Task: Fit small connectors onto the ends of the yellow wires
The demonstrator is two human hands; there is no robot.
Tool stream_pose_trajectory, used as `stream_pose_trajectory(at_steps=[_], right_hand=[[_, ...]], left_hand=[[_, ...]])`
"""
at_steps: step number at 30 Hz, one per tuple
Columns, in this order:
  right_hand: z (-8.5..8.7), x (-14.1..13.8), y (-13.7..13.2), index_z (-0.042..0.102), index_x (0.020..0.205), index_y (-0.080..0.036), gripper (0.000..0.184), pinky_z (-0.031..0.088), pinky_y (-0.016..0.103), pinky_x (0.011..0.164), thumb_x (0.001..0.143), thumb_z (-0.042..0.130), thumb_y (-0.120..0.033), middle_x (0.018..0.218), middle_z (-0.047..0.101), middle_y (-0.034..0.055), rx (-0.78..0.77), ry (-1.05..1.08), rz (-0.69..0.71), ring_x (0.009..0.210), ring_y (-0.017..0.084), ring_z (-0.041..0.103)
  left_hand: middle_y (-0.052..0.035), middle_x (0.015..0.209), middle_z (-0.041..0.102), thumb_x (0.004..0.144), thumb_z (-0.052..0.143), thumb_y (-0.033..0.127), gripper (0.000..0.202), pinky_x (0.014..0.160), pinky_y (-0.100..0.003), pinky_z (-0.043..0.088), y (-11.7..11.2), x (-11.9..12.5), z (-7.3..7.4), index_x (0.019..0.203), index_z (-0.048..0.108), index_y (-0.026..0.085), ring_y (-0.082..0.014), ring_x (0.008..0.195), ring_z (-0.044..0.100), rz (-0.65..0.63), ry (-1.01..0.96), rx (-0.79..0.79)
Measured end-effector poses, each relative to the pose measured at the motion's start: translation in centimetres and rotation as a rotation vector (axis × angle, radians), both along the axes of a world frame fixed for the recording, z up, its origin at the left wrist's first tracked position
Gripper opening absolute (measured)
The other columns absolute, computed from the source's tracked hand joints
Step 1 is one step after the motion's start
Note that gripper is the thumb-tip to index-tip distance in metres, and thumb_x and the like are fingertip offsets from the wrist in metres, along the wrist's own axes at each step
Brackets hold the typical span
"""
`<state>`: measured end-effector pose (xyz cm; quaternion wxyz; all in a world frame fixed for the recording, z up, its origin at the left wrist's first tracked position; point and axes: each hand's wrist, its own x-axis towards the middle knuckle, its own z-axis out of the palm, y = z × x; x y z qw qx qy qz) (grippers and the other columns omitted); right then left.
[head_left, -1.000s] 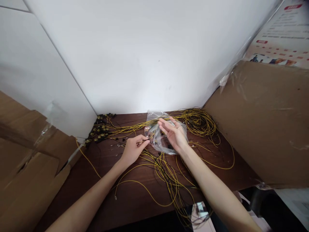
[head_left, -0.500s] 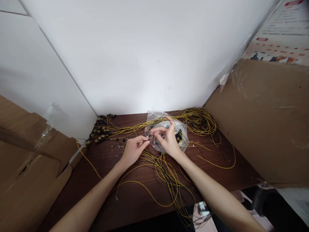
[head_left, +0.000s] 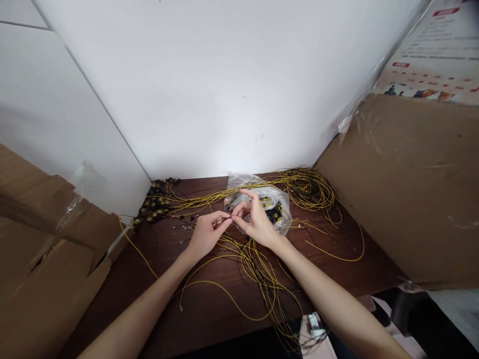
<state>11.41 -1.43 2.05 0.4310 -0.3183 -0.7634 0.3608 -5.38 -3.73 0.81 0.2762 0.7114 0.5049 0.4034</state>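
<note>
At the table's (head_left: 149, 309) far left lies a heap of black-and-yellow connectors (head_left: 155, 202); toward the middle, the left hand (head_left: 205, 232) pinches a thin wire (head_left: 231, 217) between thumb and finger. The right hand (head_left: 259, 222) meets it there, thumb and finger seemingly closed on the same wire, another finger raised, before an open clear bag (head_left: 285, 225) and, farther right, coiled yellow wires (head_left: 309, 189).
</note>
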Motion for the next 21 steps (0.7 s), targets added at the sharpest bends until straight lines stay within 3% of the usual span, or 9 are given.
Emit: stream_pose_trajectory(at_steps=[9,16,21], right_hand=[[0.3,0.4,0.3,0.028,0.125,-0.022,0.052,0.044,0.03,0.071,0.079,0.051,-0.012,0.083,0.057,0.0016,0.046,-0.027,0.058,0.073,0.014,0.054],[0.7,0.9,0.8,0.042,0.11,-0.023,0.033,0.043,0.027,0.07,0.08,0.056,-0.02,0.079,0.057,-0.0004,-0.063,0.151,0.054,0.072,0.014,0.055],[1.5,1.3,0.8,0.059,0.087,-0.02,0.007,0.043,0.027,0.066,0.082,0.055,-0.021,0.077,0.059,0.0011,-0.003,0.126,0.022,0.069,0.013,0.054]], left_hand=[[0.0028,0.056,0.048,0.08,0.055,0.031,0.019,0.051,-0.021,0.029,-0.2,0.2,0.4,0.082,0.067,0.017,-0.0093,0.051,0.039,0.036,0.048,0.098],[0.0008,0.064,0.055,0.082,0.055,0.027,0.015,0.054,-0.021,0.033,-0.6,0.4,0.7,0.084,0.066,0.017,-0.0103,0.057,0.046,0.054,0.075,0.208],[0.0014,0.062,0.053,0.082,0.055,0.026,0.014,0.054,-0.021,0.033,-0.4,0.4,0.5,0.083,0.065,0.016,-0.01,0.056,0.045,0.059,0.065,0.201]])
